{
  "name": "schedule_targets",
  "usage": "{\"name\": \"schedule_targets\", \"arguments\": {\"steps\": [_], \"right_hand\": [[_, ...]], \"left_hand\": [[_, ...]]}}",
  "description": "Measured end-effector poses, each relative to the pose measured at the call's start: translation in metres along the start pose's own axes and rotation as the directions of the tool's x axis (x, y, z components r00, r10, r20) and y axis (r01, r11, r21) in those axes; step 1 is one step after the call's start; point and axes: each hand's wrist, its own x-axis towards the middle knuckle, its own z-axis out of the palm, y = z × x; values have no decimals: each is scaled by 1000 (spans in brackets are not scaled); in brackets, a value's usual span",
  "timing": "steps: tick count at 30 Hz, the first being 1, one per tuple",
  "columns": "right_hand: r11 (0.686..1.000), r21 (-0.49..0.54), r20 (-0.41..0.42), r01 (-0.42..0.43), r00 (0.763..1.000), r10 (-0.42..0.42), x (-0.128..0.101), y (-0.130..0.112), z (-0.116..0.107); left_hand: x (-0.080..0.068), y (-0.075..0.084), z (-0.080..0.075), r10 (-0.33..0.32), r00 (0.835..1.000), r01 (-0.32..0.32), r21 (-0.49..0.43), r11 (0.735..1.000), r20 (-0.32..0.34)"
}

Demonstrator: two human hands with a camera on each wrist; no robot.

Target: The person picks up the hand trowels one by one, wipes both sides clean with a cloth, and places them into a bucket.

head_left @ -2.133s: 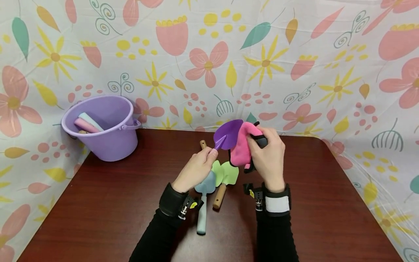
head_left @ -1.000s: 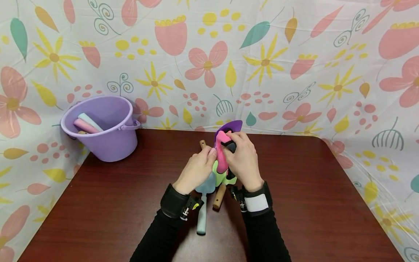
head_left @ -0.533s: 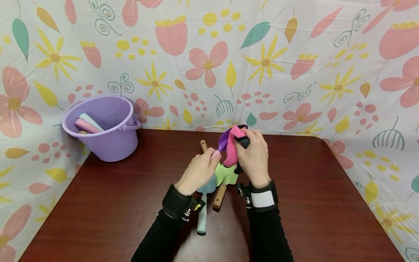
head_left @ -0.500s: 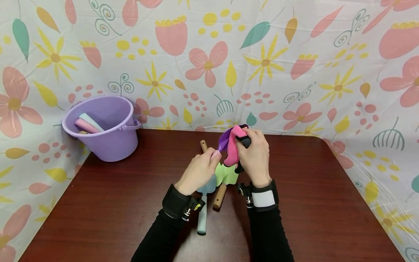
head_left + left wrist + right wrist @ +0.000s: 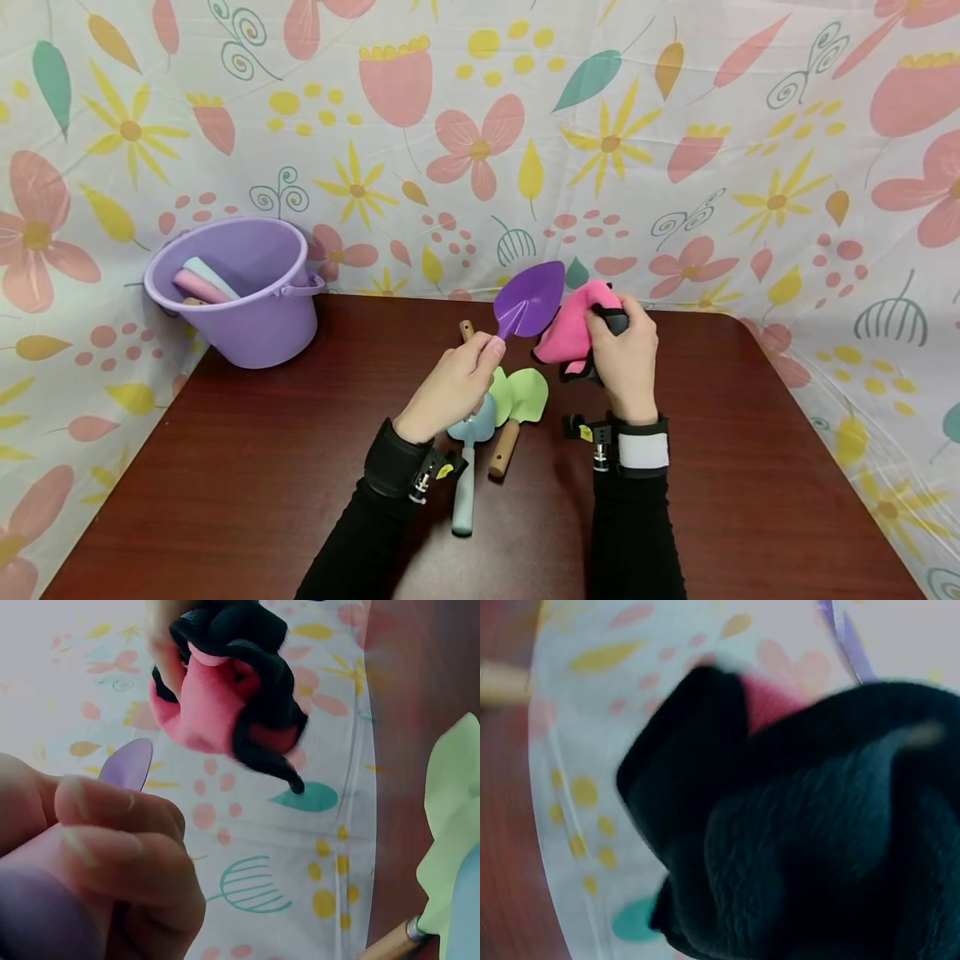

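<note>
trowel: purple | cloth: pink, black | bucket: lilac | backdrop: white, floral | table: brown

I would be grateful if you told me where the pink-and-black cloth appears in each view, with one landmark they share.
Head: pink-and-black cloth, right of centre, in the right hand.
Left wrist: pink-and-black cloth, at top middle.
Right wrist: pink-and-black cloth, mostly dark, across middle and right.
Shared landmark: purple trowel, near centre in head, partly visible at left in left wrist and upper right in right wrist.
</note>
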Motion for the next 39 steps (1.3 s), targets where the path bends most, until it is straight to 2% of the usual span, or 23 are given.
{"name": "schedule_targets", "arguments": {"steps": [1, 3, 5, 6, 9, 12, 16, 17, 19, 22, 23, 26, 29, 31, 34, 39], "right_hand": [[997, 72, 35, -41, 999, 39, 0, 1, 0], [968, 219, 121, -124, 988, 99, -1, -2, 2], [918, 346, 218, -195, 968, 124, -2, -4, 6], [878, 412, 278, -243, 951, 133, -3, -5, 8], [723, 572, 453, -388, 884, 115, -6, -4, 16], [518, 687, 571, -510, 820, 50, -8, -7, 24], [300, 756, 618, -582, 786, -31, -11, -10, 33], [252, 759, 628, -600, 778, -39, -12, -10, 34], [178, 758, 643, -628, 765, -41, -14, -11, 37], [53, 732, 682, -680, 731, -39, -15, -12, 38], [21, 722, 691, -691, 721, -41, -15, -12, 37], [-69, 698, 712, -713, 701, -44, -15, -13, 36], [-115, 692, 714, -713, 699, -40, -15, -14, 34], [-139, 696, 708, -705, 706, -36, -14, -14, 33], [-176, 716, 680, -675, 732, -39, -14, -15, 33], [-249, 767, 598, -592, 799, -57, -12, -12, 31]], "left_hand": [[0, 1, 0, -4, 1000, 4, -29, 1000, 8], [0, 2, 1, -5, 1000, 7, -65, 998, 19], [0, 4, 1, -10, 1000, 12, -87, 996, 27], [0, 5, 1, -11, 1000, 13, -97, 995, 27], [1, 8, 0, -9, 1000, 13, -128, 992, 27], [0, 9, 0, -3, 1000, 6, -158, 987, 24], [0, 8, 0, 4, 999, 4, -197, 980, 37], [0, 8, 1, 5, 999, 3, -207, 978, 41], [0, 7, 2, 15, 998, -2, -227, 974, 54], [1, 6, 3, 39, 996, -18, -240, 971, 83], [1, 6, 3, 46, 994, -21, -244, 969, 97], [2, 6, 2, 64, 989, -28, -253, 967, 136], [2, 7, 1, 65, 981, -11, -285, 958, 181], [2, 7, 0, 56, 975, 13, -308, 951, 213], [1, 7, -2, 33, 967, 52, -324, 945, 254], [-1, 7, -3, 14, 951, 79, -289, 954, 308]]}}
